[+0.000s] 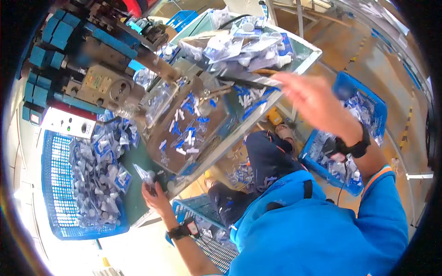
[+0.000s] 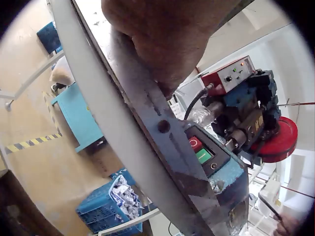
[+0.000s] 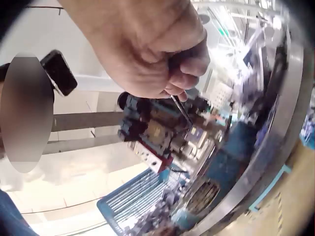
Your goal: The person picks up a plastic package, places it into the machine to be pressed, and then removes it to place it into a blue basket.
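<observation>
At the near left end of the bench my left hand (image 1: 156, 200) pinches a clear plastic pack (image 1: 145, 175) between thumb and fingers. In the left wrist view that hand (image 2: 165, 37) fills the top, and the pack is hidden. My right hand (image 1: 313, 99), blurred, is raised at the right edge of the bench, near a heap of clear packs (image 1: 230, 48). Its fingers curl round a thin stick-like tool (image 3: 182, 112), which slants down from the fist in the right wrist view. Small blue and white plastic pieces (image 1: 189, 138) lie scattered on the machine's worktable (image 1: 212, 133).
A press-like machine (image 1: 99, 83) with a white control box (image 1: 69, 123) stands at the left. One blue basket (image 1: 55, 184) of packed pieces sits beside it. Another blue basket (image 1: 382, 110) is on the right, and one more (image 1: 198, 207) is under the bench edge.
</observation>
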`<move>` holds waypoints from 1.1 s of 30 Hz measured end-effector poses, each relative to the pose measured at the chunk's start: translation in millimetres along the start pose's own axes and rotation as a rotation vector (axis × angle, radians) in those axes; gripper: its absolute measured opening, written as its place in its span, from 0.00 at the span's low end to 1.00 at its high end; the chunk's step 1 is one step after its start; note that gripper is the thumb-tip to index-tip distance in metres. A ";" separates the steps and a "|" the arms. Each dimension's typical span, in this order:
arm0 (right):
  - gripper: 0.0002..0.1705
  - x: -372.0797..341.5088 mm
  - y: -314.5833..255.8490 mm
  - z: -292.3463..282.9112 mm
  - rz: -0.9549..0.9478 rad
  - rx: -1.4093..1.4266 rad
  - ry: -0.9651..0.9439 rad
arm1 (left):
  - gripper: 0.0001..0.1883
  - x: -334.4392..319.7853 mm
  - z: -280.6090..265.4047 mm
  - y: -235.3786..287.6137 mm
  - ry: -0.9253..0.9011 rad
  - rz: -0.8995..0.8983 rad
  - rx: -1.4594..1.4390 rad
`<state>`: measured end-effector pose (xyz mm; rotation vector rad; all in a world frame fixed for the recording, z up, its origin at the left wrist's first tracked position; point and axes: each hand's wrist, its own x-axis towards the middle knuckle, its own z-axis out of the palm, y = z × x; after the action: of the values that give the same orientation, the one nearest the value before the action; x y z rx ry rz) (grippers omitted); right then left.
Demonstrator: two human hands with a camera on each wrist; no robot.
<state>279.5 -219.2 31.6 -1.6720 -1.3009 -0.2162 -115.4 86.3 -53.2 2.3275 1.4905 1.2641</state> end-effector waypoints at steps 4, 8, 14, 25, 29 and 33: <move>0.11 15.0 -40.8 67.5 -0.183 -0.073 -0.144 | 0.23 2.0 0.9 -18.1 -0.031 0.122 0.091; 0.10 50.8 -42.4 134.3 -0.258 -0.185 -0.133 | 0.22 0.4 3.1 -16.7 -0.019 0.119 0.112; 0.10 77.4 -48.6 181.7 -0.230 -0.311 -0.138 | 0.20 -1.5 5.6 -10.4 0.024 0.172 0.082; 0.05 53.7 -93.5 118.3 -0.225 -0.214 -0.351 | 0.20 -2.4 4.0 -6.0 0.033 0.174 0.088; 0.05 59.0 -76.2 124.5 -0.248 -0.313 -0.271 | 0.19 -1.7 4.2 -4.7 0.031 0.181 0.075; 0.06 61.4 -78.1 132.0 -0.247 -0.390 -0.241 | 0.18 -3.2 3.5 -2.9 0.033 0.162 0.069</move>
<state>188.5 -82.2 47.6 -1.9012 -1.7339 -0.4501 -115.6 86.5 -58.8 2.5297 1.4010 1.3133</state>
